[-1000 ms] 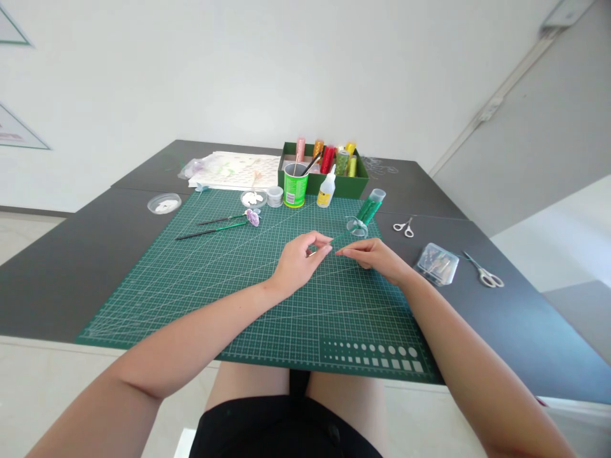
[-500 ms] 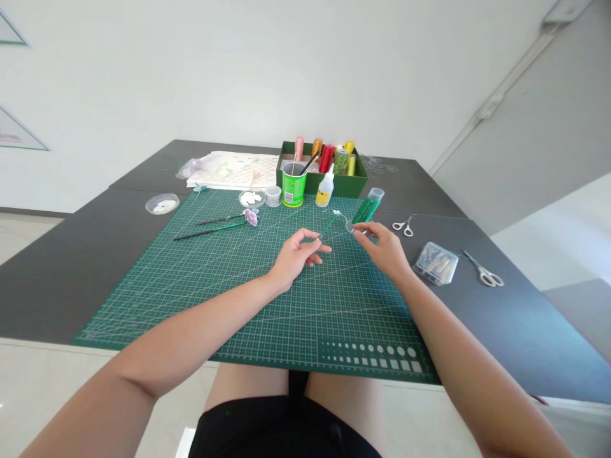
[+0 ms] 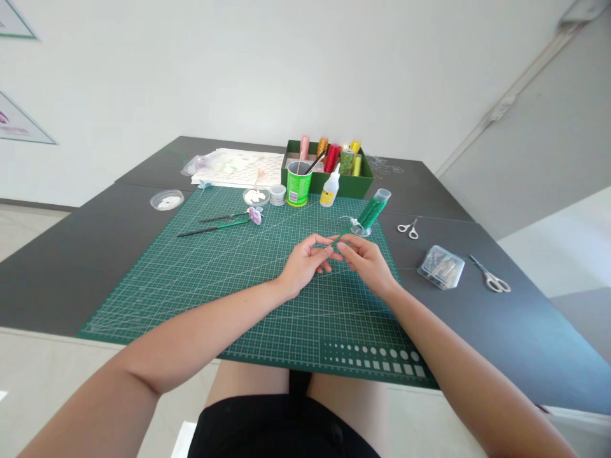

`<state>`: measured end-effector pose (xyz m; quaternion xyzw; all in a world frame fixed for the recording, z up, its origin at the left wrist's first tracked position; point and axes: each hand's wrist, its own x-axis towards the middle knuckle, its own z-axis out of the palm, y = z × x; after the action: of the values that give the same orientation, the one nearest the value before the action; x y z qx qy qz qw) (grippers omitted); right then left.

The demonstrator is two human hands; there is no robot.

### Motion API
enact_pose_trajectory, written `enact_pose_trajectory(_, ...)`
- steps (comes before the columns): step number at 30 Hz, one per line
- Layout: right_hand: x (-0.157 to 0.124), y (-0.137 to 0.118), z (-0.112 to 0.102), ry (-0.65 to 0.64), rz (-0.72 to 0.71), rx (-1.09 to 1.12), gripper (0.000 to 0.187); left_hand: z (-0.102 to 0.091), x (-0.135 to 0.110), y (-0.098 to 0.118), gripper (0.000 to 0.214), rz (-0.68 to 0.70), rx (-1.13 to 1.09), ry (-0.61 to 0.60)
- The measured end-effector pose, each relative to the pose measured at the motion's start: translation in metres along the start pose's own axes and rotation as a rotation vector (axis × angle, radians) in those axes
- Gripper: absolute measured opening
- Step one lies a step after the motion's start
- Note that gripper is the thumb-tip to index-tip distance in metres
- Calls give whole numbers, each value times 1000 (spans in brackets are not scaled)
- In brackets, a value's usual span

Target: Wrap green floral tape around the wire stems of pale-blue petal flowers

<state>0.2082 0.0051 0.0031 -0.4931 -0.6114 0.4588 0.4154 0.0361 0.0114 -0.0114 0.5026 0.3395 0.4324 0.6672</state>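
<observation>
Over the middle of the green cutting mat, my left hand pinches the lower end of a thin green wire stem. The stem slants up to the right and ends in a small white tip. My right hand meets the left, its fingertips closed on the same stem. Just beyond the hands lie a small clear dish and a green bead tube on its side.
A finished purple flower on a green stem lies on the mat at the left. A green cup, a glue bottle and a green box of bead tubes stand behind. Two pairs of scissors and a clear case lie right.
My right hand reached out to the clear dish beside the bead tube, then came back to the left hand and closed on the stem. The view shifted slightly.
</observation>
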Motion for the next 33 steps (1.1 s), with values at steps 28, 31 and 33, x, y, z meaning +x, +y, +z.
enact_pose_trajectory(28, -2, -3, -11, 86, -111, -320, 34, -12, 8, 0, 22, 117, 423, 146)
enact_pose_trajectory(31, -4, -5, -13, 13, -127, -350, 37, -18, 9, 2, 16, 107, 543, 145)
enact_pose_trajectory(33, -5, -8, -15, -40, -128, -349, 39, -21, 9, 4, 13, 130, 621, 124)
